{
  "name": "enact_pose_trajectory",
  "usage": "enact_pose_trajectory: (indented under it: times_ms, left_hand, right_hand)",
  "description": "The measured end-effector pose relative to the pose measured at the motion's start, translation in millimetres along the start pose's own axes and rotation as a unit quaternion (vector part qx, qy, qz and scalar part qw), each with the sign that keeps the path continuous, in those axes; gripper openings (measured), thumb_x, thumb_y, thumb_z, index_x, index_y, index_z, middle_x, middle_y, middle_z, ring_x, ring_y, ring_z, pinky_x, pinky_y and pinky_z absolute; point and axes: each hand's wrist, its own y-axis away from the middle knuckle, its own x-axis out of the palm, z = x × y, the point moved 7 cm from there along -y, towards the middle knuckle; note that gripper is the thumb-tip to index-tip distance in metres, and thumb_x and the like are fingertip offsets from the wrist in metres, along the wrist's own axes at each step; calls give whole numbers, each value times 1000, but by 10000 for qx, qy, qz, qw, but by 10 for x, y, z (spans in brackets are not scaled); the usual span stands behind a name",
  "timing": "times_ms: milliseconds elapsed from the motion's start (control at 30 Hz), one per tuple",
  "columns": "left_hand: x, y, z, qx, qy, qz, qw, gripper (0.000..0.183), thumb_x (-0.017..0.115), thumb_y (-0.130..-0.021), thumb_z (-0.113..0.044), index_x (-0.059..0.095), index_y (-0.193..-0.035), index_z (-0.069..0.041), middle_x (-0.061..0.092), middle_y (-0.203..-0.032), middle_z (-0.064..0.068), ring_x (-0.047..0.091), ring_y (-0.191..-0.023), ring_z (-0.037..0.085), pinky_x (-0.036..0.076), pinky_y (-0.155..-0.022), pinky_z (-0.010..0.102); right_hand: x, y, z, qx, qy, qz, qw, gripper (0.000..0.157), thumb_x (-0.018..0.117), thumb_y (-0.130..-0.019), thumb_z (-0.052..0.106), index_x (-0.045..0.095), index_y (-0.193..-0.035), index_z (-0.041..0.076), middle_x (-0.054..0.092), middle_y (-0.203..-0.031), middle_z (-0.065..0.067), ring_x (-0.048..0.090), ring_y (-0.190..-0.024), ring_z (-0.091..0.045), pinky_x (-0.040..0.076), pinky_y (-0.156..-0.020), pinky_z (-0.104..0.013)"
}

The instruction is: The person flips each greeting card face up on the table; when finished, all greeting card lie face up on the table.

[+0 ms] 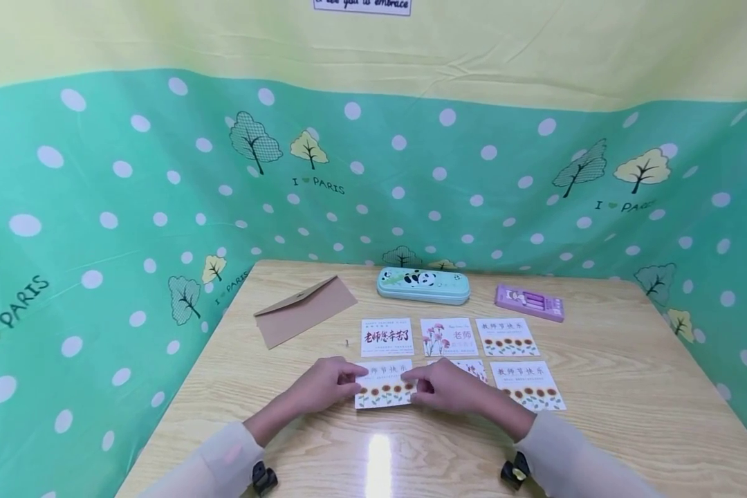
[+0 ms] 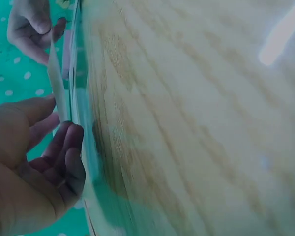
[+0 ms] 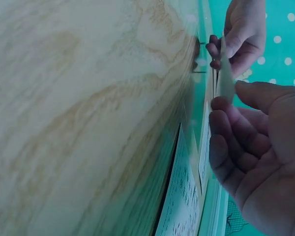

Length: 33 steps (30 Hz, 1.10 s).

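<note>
A white greeting card with printed sunflowers and Chinese text is held between both hands. My left hand pinches its left edge, and my right hand pinches the right edge. In the left wrist view the card appears edge-on and raised off the table, fingers and thumb on opposite faces. The right wrist view likewise shows the card between thumb and fingers. Beneath my right hand lies a flower card, partly covered. To its right is another sunflower card.
Behind the hands lie a card with red lettering, a pink-flower card and a sunflower card. Farther back are a brown envelope, a turquoise panda pencil case and a purple pack. A dotted green curtain hangs behind.
</note>
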Motion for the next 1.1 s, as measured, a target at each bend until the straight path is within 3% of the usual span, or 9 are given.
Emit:
enact_pose_trajectory:
  times_ms: [133, 367, 600, 833, 1100]
  left_hand:
    - [34, -23, -44, 18, -336, 98, 9994, 37, 75, -91, -21, 72, -127, -11, 60, -87, -7, 50, -74, 4, 44, -66, 22]
    - [68, -22, -120, 36, -830, 146, 9964, 41, 77, -90, -22, 71, -129, -11, 58, -86, -5, 47, -74, 6, 41, -65, 22]
    - [99, -39, -106, 14, -1227, 175, 9923, 44, 78, -89, -23, 70, -132, -15, 54, -85, -3, 45, -73, 8, 39, -62, 23]
    - [86, -52, -60, -120, -1451, 176, 9892, 47, 77, -89, -29, 69, -134, -21, 53, -86, -1, 44, -70, 10, 38, -59, 24]
    - [99, -87, -37, -28, -1558, 245, 9875, 46, 77, -90, -32, 68, -134, -23, 53, -84, -1, 42, -69, 10, 37, -59, 24]
  right_hand:
    - [60, -8, -20, 145, 144, 151, 9997, 49, 71, -94, 18, 61, -139, 2, 57, -65, 18, 48, -55, 5, 46, -59, -17]
    - [139, -29, -76, 326, 282, 233, 9988, 48, 71, -91, 15, 63, -137, 3, 55, -60, 18, 46, -52, 4, 45, -56, -17]
    - [180, -50, -63, 212, 552, 286, 9978, 49, 69, -89, 11, 64, -138, 9, 53, -60, 17, 46, -51, 4, 43, -54, -17]
    - [176, -61, -53, 225, 602, 230, 9977, 50, 67, -88, 7, 63, -138, 9, 50, -56, 16, 41, -48, 4, 38, -51, -16]
    - [155, -56, -28, 237, 743, 174, 9968, 43, 68, -87, 8, 68, -129, 12, 48, -56, 16, 40, -49, 3, 34, -50, -17]
